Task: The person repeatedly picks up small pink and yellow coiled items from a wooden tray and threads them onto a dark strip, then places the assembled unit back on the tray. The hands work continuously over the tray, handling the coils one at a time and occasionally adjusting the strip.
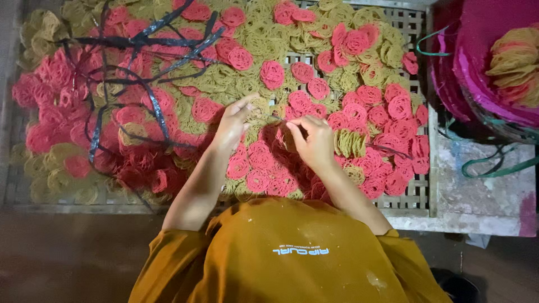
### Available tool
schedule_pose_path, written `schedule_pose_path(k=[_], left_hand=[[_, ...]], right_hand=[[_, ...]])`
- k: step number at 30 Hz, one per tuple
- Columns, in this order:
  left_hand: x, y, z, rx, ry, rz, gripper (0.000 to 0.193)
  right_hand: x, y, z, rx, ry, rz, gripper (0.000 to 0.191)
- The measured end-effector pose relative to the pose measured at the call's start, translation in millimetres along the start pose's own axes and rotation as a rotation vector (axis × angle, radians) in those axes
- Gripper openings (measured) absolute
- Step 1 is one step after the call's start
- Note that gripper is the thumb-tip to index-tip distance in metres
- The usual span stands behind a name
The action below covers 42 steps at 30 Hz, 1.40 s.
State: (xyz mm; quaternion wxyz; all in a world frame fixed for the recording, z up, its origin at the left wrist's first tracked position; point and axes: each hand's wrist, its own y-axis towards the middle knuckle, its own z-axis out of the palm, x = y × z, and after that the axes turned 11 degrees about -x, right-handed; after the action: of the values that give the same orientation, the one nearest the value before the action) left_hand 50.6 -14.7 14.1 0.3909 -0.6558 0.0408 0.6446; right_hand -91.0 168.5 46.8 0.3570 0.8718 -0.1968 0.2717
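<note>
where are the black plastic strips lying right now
In the head view the black plastic strips lie tangled at upper left of the woven tray, atop pink and tan noodle coils, left of the left hand.

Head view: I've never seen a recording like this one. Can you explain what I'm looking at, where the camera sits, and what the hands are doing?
The one picture comes from a camera worn on a person's head, looking down, so the orange shirt fills the bottom edge. No machine is involved, only two bare hands. The left hand and the right hand meet over a woven lattice tray and seem to pinch something thin between them; it is too small to tell what. The tray is heaped with round coils of thin strands, pink coils mixed with yellowish coils. Dark plastic strips lie across the left of the heap. At the right edge stands a pink basket with more coils stacked inside.
</note>
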Motion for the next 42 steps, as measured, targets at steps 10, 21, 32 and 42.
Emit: schedule_pose_path(k=[10,21,32,42], left_hand=[[16,-12,6,0.069,-0.166,0.162,0.039],[28,-15,17,0.041,0.081,0.480,0.039],[6,-41,31,0.051,0.196,0.426,0.039],[-19,-57,39,-0.121,0.569,1.016,0.025]], right_hand=[[18,6,11,0.024,-0.176,-0.135,0.012],[20,5,5,-0.025,-0.193,-0.109,0.013],[-6,-1,20,0.010,0.113,-0.081,0.004],[-18,2,12,0.122,0.227,0.078,0.023]])
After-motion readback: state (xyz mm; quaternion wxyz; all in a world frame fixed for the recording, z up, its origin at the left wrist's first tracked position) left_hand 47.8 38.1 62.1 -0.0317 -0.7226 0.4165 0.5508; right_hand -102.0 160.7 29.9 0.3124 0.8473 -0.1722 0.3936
